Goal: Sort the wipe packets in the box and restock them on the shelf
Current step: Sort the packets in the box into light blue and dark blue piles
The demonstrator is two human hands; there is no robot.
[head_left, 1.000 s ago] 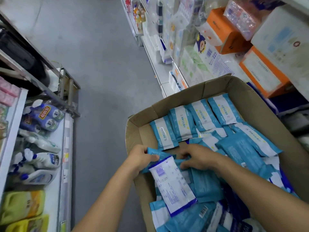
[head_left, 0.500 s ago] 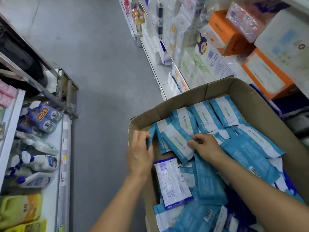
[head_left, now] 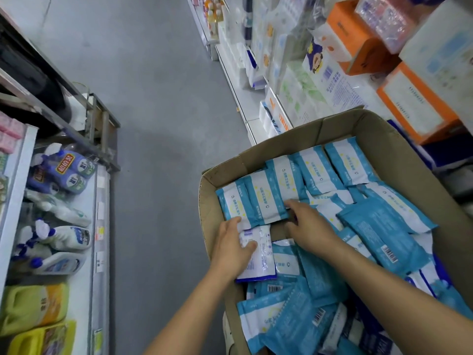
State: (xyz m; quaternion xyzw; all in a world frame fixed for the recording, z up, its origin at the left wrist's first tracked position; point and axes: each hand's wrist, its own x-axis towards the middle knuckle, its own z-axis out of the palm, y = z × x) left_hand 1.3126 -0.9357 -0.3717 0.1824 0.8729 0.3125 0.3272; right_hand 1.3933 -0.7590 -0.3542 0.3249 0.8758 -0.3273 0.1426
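- Packets (head_left: 320,172) in a neat row are seen along the far side of the box (head_left: 378,129), standing side by side with their white labels up.
- Sorting is judged to be partly done: only that one row is tidy.
- Many more blue packets (head_left: 378,237) are heaped in a jumble across the near and right part of the box, some face down with barcodes showing.
- Restocking is judged not yet begun, since no packet is seen being carried to the shelf (head_left: 245,80) on the right.
- One white packet with a dark blue edge (head_left: 263,254) is seen lying flat near the left wall of the box, in front of the tidy row.
- The left hand (head_left: 234,245) is laid on that white packet, with the thumb pressed on its top; the fingers are bent over its left side, so it looks gripped.
- The right hand (head_left: 307,226) is reached forward into the box, palm down, with its fingers spread a little and touching the near edge of the tidy row.
- Whether anything is pinched by the right hand cannot be told.
- Both forearms are stretched out from the bottom of the view.
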